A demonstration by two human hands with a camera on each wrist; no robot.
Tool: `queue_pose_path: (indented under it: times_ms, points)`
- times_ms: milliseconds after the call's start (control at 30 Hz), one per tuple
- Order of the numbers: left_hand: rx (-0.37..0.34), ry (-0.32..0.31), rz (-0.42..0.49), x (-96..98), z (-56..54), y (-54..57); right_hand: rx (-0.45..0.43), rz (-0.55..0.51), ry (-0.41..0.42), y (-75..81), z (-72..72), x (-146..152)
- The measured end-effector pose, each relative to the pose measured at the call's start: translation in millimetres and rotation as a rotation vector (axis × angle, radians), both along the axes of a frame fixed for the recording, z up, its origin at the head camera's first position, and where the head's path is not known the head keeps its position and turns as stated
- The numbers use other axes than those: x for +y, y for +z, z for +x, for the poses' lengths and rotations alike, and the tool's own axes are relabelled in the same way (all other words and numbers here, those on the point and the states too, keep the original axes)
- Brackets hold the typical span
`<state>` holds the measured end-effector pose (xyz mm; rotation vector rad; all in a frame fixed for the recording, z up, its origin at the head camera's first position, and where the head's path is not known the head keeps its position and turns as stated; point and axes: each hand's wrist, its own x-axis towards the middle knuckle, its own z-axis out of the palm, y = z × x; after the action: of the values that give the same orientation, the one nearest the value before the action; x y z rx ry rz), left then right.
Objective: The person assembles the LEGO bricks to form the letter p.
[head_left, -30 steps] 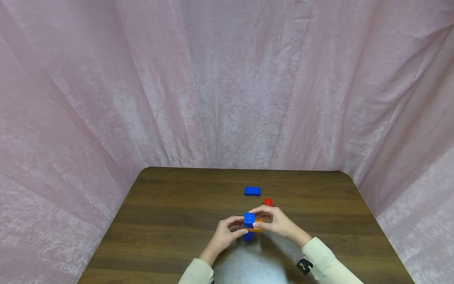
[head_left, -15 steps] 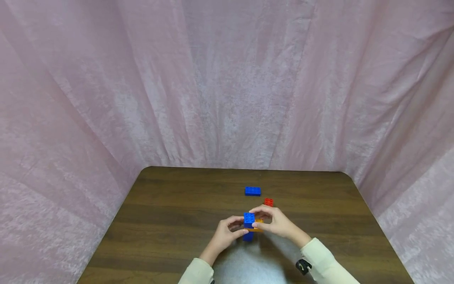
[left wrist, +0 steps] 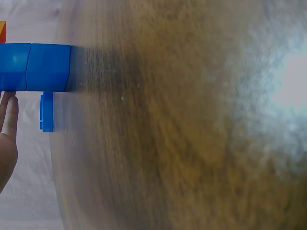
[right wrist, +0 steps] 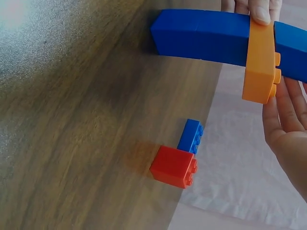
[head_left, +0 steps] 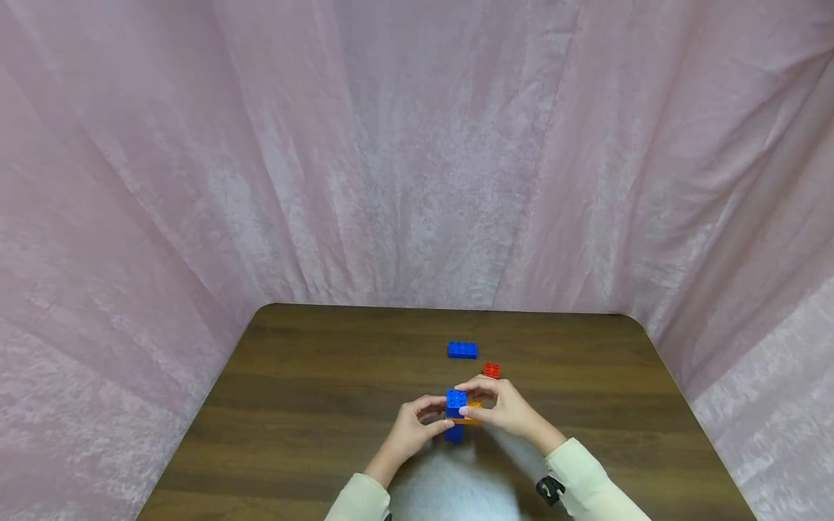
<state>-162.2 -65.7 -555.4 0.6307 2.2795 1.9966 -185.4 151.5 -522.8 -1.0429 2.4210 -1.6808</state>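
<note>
directions refer to the head view, with 12 o'clock pointing toward the pink curtain (head_left: 417,145). the stack (head_left: 452,414) stands upright on the wood-grain table (head_left: 293,405). from bottom to top it comprises two lower blue blocks (right wrist: 200,34), an orange block (right wrist: 259,67) laid crosswise, and an upper blue block (head_left: 456,400). the orange block projects past the blocks below it toward 3 o'clock. the left hand (head_left: 412,432), at 8 o'clock of the stack, grips the orange block, its thumb against the end nearest 9 o'clock. the right hand (head_left: 508,410), at 3 o'clock, pinches the upper blue block between thumb and forefinger. a loose blue block (head_left: 462,350) lies on the table at 12 o'clock of the stack. a red block (head_left: 491,370) sits at 1 o'clock, partly covered by the right hand in the head view. the pink curtain hangs beyond the table's 12 o'clock edge.
</note>
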Motion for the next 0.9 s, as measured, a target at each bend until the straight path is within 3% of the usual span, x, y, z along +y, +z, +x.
queue_pose_path:
  times_ms: [167, 400, 500, 633, 700, 900]
  points:
    - [0.024, -0.003, 0.003, -1.1, -2.7, -2.2, 0.022, 0.002, -0.027, 4.9, 3.3, -4]
    - [0.012, -0.013, 0.017, -1.9, -4.5, -2.7, -0.006, -0.011, -0.05, 29.3, 15.7, -10]
    - [0.023, -0.013, 0.033, -2.6, -10.6, -16.4, -0.026, -0.023, -0.067, 16.5, 10.7, -9]
    - [0.12, -0.012, 0.046, -2.2, -17.8, -38.0, -0.033, -0.03, -0.083, -4.4, 2.8, -6]
    - [0.133, -0.011, 0.045, -1.7, -17.0, -39.5, -0.026, -0.028, -0.081, -5.4, 3.4, -6]
    - [0.011, 0.014, 0.006, 0.3, -12.7, -37.6, -0.018, -0.025, -0.079, -7.6, 6.8, -5]
